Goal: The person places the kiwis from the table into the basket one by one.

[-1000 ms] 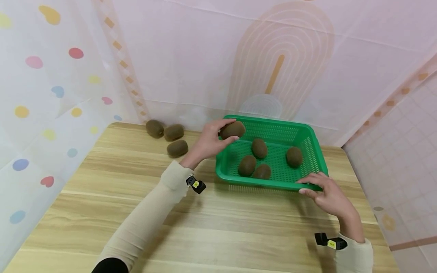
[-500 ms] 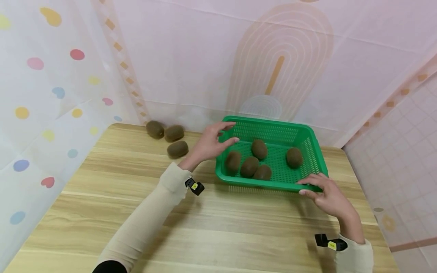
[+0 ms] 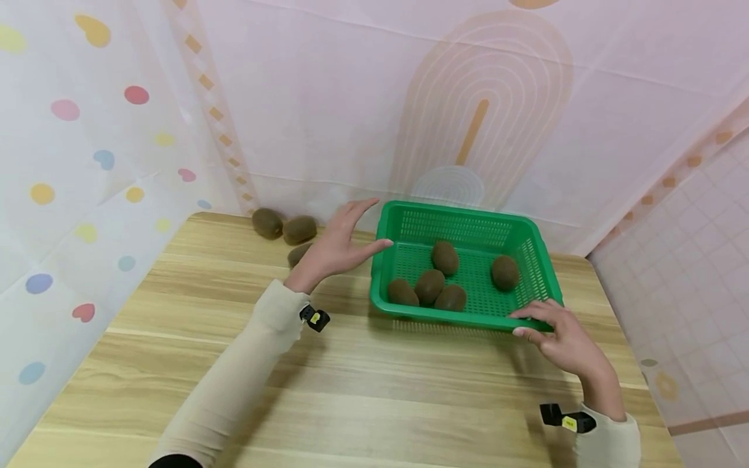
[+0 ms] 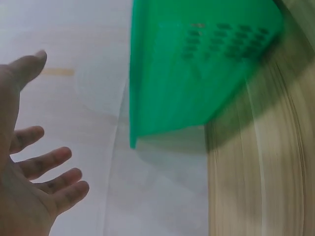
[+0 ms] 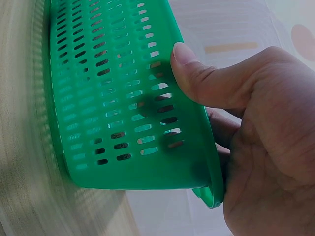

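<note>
Five kiwis (image 3: pixel 430 286) sit in your green basket (image 3: pixel 456 317): three bunched along the near wall toward the left, one just beyond them, one alone on the right! Over at the bench's (image 3: pixel 380 403) far left lie three loose kiwis (image 3: pixel 300 230), all left of your left hand (image 3: pixel 339 244), which partly covers the nearest in the head view. That hand hangs by the basket's left rim, thumb and fingers spread apart, holding nothing. Your right hand (image 3: pixel 564 338) clamps the near right corner, thumb outside, fingers over the rim.
</note>
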The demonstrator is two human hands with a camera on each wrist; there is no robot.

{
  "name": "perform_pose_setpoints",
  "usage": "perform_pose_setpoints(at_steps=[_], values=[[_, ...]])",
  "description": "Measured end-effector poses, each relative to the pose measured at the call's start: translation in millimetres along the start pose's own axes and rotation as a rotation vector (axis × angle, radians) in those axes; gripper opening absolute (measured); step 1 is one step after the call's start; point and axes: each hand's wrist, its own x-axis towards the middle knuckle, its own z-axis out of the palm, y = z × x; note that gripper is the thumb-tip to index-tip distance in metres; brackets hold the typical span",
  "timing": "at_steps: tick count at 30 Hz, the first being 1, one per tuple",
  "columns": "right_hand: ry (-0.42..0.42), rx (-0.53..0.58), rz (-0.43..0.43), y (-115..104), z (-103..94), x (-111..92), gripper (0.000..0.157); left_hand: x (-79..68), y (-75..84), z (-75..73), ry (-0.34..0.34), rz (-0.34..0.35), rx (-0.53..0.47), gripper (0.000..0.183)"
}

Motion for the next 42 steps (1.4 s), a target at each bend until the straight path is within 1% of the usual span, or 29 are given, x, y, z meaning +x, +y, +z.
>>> perform_pose_setpoints(at_steps=[1, 8, 16, 19, 21, 27, 33, 38, 42], values=[[0.000, 0.001, -0.001, 0, 0.1, 0, 0.021, -1.4, -2.2, -0.5, 0.006, -0.005, 0.014, 0.083], [0.004, 0.007, -0.012, -1, 0.2, 0, 0.022, -8.3, -19.1, -3.9, 0.057, 0.052, 0.139, 0.090], [0.011, -0.005, -0.018, -2, -0.5, 0, 0.021, -16.1, -43.0, -1.7, 0.084, 0.021, 0.233, 0.093], [0.012, -0.008, -0.012, -1, -0.6, 0, 0.021, -20.0, -51.6, -2.1, 0.099, 0.016, 0.248, 0.094], [0.011, -0.010, -0.010, 0, -0.4, 0, 0.021, -22.9, -58.1, -2.3, 0.109, -0.001, 0.246, 0.095], [0.000, -0.015, -0.007, 2, 0.7, 1, 0.020, -32.6, -76.6, -3.2, 0.114, -0.074, 0.197, 0.096], [-0.004, -0.014, 0.002, 2, 1.0, 1, 0.021, -42.7, -94.3, -4.2, 0.080, -0.162, 0.148, 0.096], [-0.007, -0.016, 0.003, 1, 0.4, 1, 0.020, -51.2, -104.0, -5.6, 0.033, -0.245, 0.107, 0.094], [-0.003, -0.011, 0.000, 1, 0.0, 1, 0.021, -56.4, -109.8, -6.3, 0.012, -0.290, 0.064, 0.093]])
